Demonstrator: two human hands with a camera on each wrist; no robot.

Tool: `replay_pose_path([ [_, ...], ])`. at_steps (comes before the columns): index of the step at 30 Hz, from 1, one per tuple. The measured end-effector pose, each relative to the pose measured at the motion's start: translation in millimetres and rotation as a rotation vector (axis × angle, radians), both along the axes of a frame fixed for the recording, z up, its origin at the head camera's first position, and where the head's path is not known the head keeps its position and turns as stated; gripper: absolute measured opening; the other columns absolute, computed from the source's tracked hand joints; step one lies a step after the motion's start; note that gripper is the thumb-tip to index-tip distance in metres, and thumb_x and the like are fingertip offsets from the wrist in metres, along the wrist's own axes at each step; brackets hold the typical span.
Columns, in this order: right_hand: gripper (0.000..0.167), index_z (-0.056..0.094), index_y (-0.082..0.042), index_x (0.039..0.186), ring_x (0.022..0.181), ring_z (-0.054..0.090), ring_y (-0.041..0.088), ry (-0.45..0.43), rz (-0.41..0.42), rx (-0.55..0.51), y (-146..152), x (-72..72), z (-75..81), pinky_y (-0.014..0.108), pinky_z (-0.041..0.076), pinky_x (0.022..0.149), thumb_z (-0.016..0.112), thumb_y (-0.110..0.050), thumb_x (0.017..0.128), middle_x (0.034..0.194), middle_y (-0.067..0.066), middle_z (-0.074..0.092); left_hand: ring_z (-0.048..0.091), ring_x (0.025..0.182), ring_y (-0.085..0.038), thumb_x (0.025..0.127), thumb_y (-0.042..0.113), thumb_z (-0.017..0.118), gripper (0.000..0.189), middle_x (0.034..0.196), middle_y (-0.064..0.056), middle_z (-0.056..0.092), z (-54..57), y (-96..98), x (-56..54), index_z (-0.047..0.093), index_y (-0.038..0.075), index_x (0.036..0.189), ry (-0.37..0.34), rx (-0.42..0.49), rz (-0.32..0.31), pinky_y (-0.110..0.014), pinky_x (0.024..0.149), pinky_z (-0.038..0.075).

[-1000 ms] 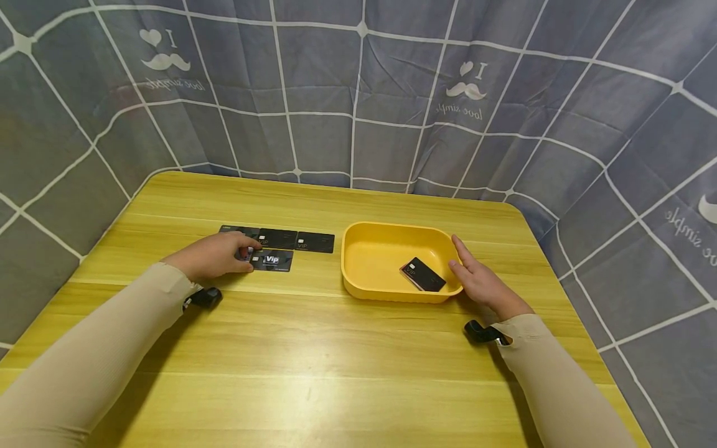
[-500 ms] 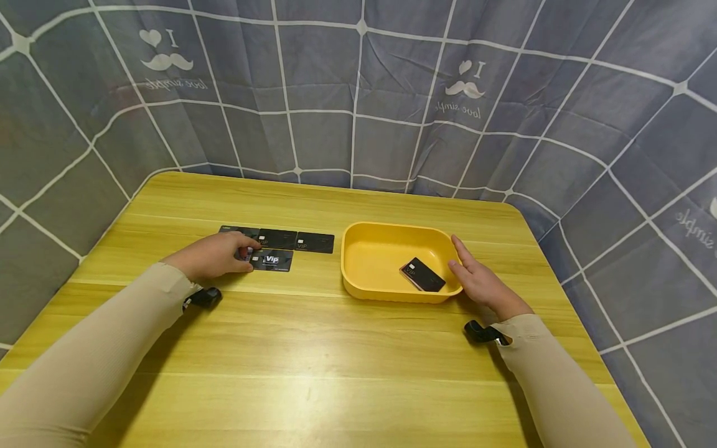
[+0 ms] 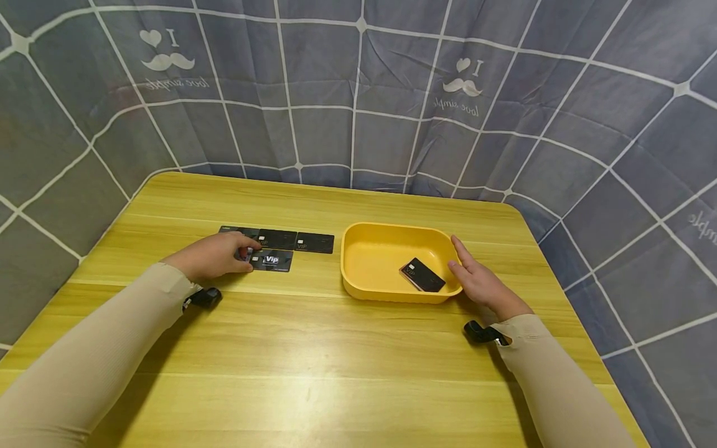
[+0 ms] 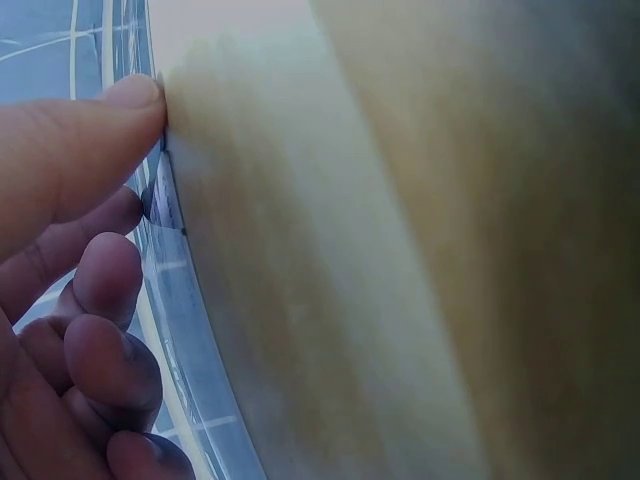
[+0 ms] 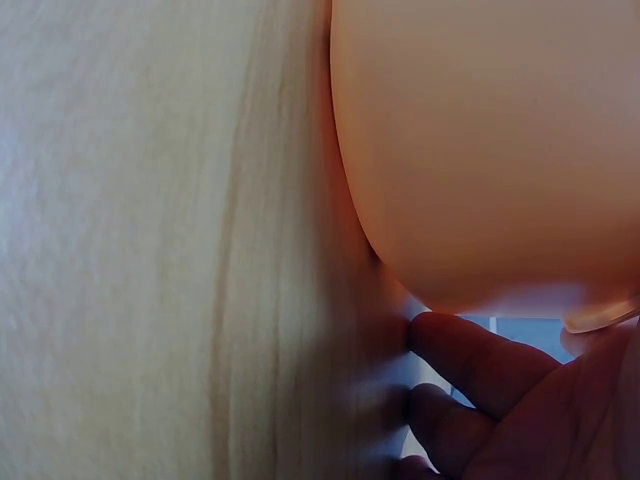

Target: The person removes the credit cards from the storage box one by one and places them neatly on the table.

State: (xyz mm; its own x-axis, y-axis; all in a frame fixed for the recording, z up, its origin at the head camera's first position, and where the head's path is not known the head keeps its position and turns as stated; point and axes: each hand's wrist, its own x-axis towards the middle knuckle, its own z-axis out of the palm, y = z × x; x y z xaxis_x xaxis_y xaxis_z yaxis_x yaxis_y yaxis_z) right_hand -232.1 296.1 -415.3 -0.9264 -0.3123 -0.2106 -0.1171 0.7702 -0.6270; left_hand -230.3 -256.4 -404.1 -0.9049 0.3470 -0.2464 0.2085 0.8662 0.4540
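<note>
My left hand (image 3: 215, 255) bends over a dark card (image 3: 244, 254) in the near row, thumb and index finger pinching its edges; most of this card is hidden. Just right of it lies a black Vip card (image 3: 272, 261). Behind them runs a row of three black cards: a left card (image 3: 238, 231) partly covered by the hand, a middle card (image 3: 278, 238) and a right card (image 3: 315, 242). My right hand (image 3: 478, 280) rests with extended fingers against the right side of a yellow box (image 3: 381, 295), thumb at its rim. Inside the box lies a small stack of cards (image 3: 424, 275), black on top.
Everything stands on a wood-grain table (image 3: 313, 354). A grey-blue curtain (image 3: 319, 87) with white lines surrounds its back and sides. A black wrist mount (image 3: 204, 298) sits below the left hand, another black wrist mount (image 3: 482, 333) below the right.
</note>
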Motion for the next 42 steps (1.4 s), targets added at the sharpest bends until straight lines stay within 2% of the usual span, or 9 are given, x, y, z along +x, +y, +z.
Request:
replay_pose_path([
  [9,0.070,-0.008,-0.022,0.170,0.158,0.017,0.052,-0.001,-0.002,0.005,0.3,0.0,-0.7,0.068,0.015,0.125,0.033,-0.040,0.116,0.177,0.018,0.004,0.055,0.087,-0.020,0.099,0.021,0.074,0.056,0.103,-0.006,0.063,-1.0,0.2,-1.8,0.057,0.005,0.150,-0.013,0.014,-0.016,-0.037,0.078,0.046],
  [24,0.071,-0.008,-0.023,0.170,0.158,0.017,0.052,-0.007,-0.013,0.001,1.5,-1.4,-3.5,0.068,0.015,0.126,0.032,-0.041,0.116,0.177,0.017,0.003,0.053,0.084,-0.019,0.100,0.023,0.073,0.056,0.102,-0.007,0.063,-0.3,1.0,-1.8,0.058,0.006,0.150,-0.042,0.006,0.001,-0.036,0.075,0.044],
  [32,0.069,-0.006,-0.022,0.171,0.157,0.019,0.053,0.005,-0.004,-0.003,1.2,-1.1,-3.9,0.068,0.017,0.125,0.033,-0.037,0.116,0.177,0.019,0.006,0.056,0.092,-0.021,0.099,0.024,0.074,0.056,0.117,-0.010,0.065,-2.0,0.7,-1.6,0.059,0.006,0.149,-0.010,-0.015,-0.008,-0.039,0.082,0.046],
  [36,0.070,-0.007,-0.023,0.170,0.158,0.018,0.053,-0.001,-0.006,0.003,0.9,-1.2,-4.2,0.068,0.016,0.125,0.033,-0.038,0.116,0.177,0.019,0.006,0.057,0.094,-0.022,0.098,0.024,0.074,0.056,0.119,-0.013,0.065,-1.2,0.8,-1.0,0.059,0.005,0.149,0.000,-0.019,-0.007,-0.041,0.084,0.047],
  [40,0.070,-0.007,-0.022,0.171,0.158,0.018,0.052,0.000,0.001,-0.001,1.7,-2.3,-3.7,0.067,0.016,0.126,0.033,-0.038,0.116,0.177,0.018,0.005,0.058,0.101,-0.025,0.098,0.025,0.075,0.056,0.133,-0.020,0.063,0.4,1.0,-0.6,0.060,0.005,0.148,0.012,-0.023,-0.005,-0.044,0.088,0.048],
  [42,0.070,-0.007,-0.021,0.170,0.158,0.017,0.052,-0.003,0.004,-0.007,2.4,-3.2,-2.9,0.067,0.016,0.126,0.033,-0.037,0.116,0.177,0.018,0.004,0.058,0.102,-0.025,0.098,0.026,0.075,0.056,0.134,-0.019,0.063,1.0,1.7,-0.7,0.060,0.005,0.148,0.012,-0.023,-0.001,-0.044,0.089,0.048],
])
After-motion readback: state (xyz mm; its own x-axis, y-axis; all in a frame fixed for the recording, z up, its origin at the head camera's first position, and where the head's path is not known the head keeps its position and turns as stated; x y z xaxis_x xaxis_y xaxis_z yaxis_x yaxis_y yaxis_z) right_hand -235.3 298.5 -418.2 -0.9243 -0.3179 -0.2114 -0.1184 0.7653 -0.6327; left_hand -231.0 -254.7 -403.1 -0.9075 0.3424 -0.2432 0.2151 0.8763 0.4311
